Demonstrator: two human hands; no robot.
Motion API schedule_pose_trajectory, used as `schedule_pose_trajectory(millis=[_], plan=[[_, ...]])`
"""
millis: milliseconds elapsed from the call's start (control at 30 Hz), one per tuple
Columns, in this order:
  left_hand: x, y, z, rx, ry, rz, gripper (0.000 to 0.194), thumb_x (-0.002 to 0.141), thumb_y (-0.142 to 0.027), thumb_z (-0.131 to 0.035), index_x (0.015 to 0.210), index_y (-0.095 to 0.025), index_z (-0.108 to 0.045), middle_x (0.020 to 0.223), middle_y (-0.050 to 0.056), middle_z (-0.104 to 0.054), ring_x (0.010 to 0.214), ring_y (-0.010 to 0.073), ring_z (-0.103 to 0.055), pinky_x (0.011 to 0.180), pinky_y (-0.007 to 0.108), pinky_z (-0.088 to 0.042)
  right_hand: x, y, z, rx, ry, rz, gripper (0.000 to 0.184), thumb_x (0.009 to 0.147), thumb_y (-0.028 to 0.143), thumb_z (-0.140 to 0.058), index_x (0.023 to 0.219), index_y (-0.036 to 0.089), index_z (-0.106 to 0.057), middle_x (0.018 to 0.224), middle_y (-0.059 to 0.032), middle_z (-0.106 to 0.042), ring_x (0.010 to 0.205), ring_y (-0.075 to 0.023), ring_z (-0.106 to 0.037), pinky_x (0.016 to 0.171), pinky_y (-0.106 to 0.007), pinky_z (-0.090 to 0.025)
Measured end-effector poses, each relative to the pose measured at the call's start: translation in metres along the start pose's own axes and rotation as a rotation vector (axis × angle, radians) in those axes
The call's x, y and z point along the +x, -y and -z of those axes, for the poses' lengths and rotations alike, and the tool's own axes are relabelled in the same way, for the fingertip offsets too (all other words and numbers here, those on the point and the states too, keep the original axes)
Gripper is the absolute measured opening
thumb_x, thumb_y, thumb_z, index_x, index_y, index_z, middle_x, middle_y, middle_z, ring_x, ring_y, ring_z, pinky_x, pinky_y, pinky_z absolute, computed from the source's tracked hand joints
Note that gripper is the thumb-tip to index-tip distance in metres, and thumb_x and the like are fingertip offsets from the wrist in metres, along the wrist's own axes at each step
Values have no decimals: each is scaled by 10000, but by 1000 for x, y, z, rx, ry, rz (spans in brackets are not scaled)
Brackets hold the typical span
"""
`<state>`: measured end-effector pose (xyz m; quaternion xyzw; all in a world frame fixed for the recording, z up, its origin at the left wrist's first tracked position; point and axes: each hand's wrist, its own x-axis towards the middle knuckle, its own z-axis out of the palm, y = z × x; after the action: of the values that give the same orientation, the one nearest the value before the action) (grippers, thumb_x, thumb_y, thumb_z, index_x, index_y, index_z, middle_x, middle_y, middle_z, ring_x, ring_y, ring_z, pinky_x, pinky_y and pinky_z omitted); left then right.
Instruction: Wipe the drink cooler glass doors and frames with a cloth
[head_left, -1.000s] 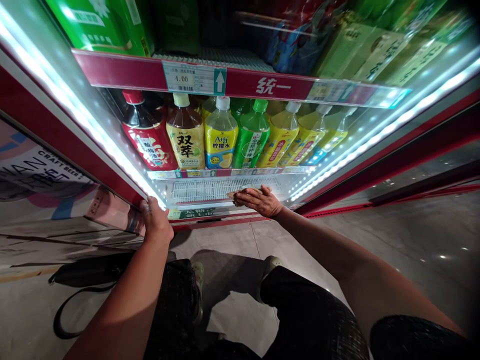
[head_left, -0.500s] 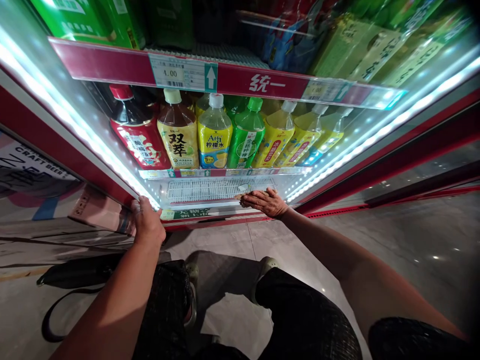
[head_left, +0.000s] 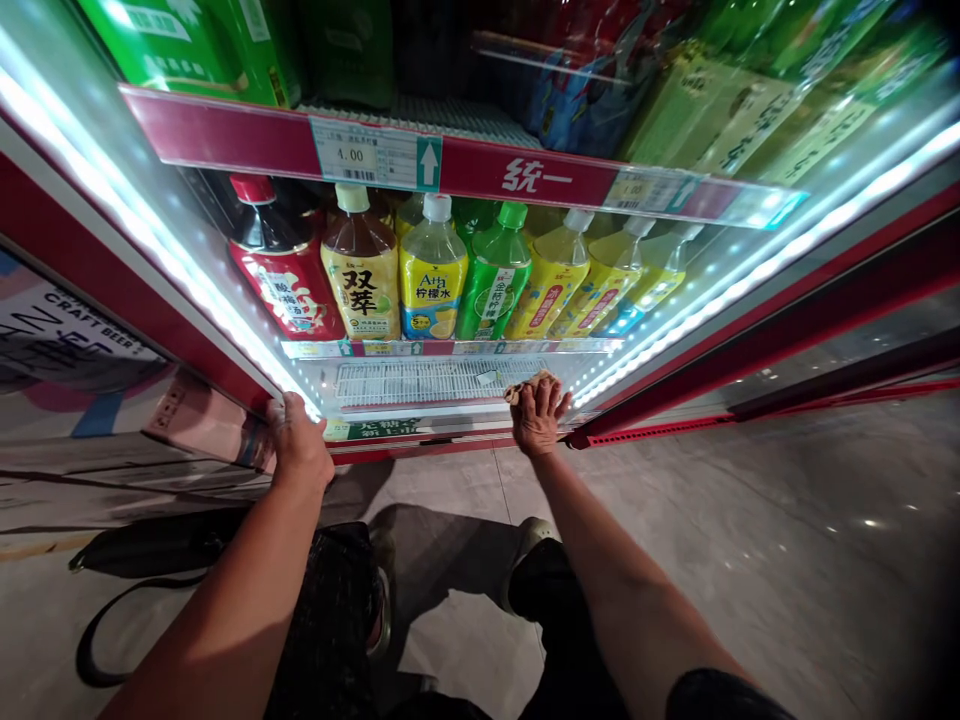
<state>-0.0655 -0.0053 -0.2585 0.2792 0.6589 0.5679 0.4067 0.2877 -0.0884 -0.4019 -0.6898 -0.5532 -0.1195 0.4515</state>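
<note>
Where my feed begins at left: craft beer packaging [head_left: 67,330], white with dark lettering, above a dull pink carton [head_left: 202,415] with flat faces.
Left hand [head_left: 300,440]: at the red left frame of the drinks cooler [head_left: 82,245]; its fingertips are hidden, so I cannot tell how firmly it grips.
Bottles: red-capped sour plum drink bottle [head_left: 289,290], lemon water bottle [head_left: 433,285], green bottle [head_left: 495,290]; glossy plastic, round-shouldered, upright.
Wire rack [head_left: 412,382]: white parallel bars below the bottles, stretching left from the cloth.
Tan cloth [head_left: 517,393]: soft, crumpled, at the rack's right front end, under and just beyond the fingers; bunched, with no long axis I can read.
Right hand [head_left: 538,415]: the nearer one, touching the cloth, fingers spread and pointing away from the wearer; the left is well apart.
Right light strip [head_left: 750,255]: straight, glaring, slanting up from beside that hand.
</note>
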Motion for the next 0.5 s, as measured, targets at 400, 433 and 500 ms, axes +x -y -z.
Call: schedule_pose_trajectory(millis=[400,433,500], plan=[[-6,-8,-1,-7,0,21,377,962,-434,-429,1243,-192,-498,1443,146,-482,1391,311,-438,1109,585,-429,34,30,-54,-39,-493,-284,662,1013,315,-138,1568,217,211,1665,-56,204,1531,-236,156,1208,-681,-196],[-5,-7,-1,-5,-1,18,370,960,-434,-429,1235,-197,-502,1437,141,-486,1389,314,-440,1106,586,-432,38,23,-52,-56,-518,-258,653,1011,300,-109,1547,231,257,1672,-52,183,1540,-218,114,1218,-644,-239],[-3,-6,0,-4,-6,17,362,953,-445,-430,1218,-210,-506,1423,131,-497,1383,321,-445,1101,589,-435,43,12,-46,-64,-532,-213,619,1000,264,-21,1461,254,391,1687,-73,109,1555,-194,-21,1202,-590,-336]])
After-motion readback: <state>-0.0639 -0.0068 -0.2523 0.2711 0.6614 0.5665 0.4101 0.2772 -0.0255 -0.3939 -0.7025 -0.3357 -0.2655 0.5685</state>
